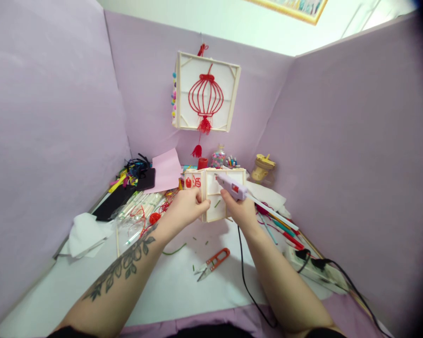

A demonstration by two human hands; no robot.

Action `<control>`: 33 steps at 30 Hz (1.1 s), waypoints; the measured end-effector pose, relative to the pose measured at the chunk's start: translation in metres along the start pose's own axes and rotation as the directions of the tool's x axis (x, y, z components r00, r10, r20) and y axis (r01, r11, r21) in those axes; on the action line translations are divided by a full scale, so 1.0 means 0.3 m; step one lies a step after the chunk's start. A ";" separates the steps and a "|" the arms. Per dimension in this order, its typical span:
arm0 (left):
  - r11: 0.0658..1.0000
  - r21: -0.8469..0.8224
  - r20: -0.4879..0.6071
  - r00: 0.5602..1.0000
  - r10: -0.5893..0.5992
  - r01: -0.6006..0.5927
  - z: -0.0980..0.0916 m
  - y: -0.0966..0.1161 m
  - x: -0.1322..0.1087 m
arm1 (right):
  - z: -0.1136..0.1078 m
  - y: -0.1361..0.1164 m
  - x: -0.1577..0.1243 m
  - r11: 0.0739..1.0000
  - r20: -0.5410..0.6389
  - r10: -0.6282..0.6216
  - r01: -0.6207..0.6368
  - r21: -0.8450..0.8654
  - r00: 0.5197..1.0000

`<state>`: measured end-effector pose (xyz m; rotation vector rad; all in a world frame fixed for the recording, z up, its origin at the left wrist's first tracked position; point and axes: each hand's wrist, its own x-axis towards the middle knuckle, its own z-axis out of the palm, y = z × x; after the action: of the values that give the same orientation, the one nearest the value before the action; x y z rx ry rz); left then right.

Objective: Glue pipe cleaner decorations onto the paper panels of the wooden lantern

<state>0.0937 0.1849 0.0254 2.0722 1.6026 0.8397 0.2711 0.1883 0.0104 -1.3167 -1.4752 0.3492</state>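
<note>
My left hand [186,206] is closed on the lower left side of a small wooden-framed paper lantern box [211,190] held up over the table; red figures show on its left panel. In my right hand [241,211] I grip a lilac hot glue gun [232,187], whose nozzle points left against the upper part of the box's front panel. A clear glue stick [273,213] sticks out behind the gun to the right. The gun's black cord [245,277] hangs down toward me.
A finished square lantern [206,91] with a red lantern design hangs on the back wall. Red-handled snips [213,263] lie on the white table sheet [169,286]. A power strip [315,270] sits right. Pink paper [166,171], coloured strips, sticks, tissue [86,232], bead jar [217,158] and pens crowd the back.
</note>
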 end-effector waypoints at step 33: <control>1.000 0.005 -0.012 1.000 0.001 -0.001 -0.003 0.004 -0.001 | 0.004 0.024 -0.023 1.000 0.031 -0.012 0.012 -0.015 0.999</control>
<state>0.0939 0.1842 0.0268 2.0748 1.6120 0.8508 0.2725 0.1856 0.0008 -1.3194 -1.5138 0.3528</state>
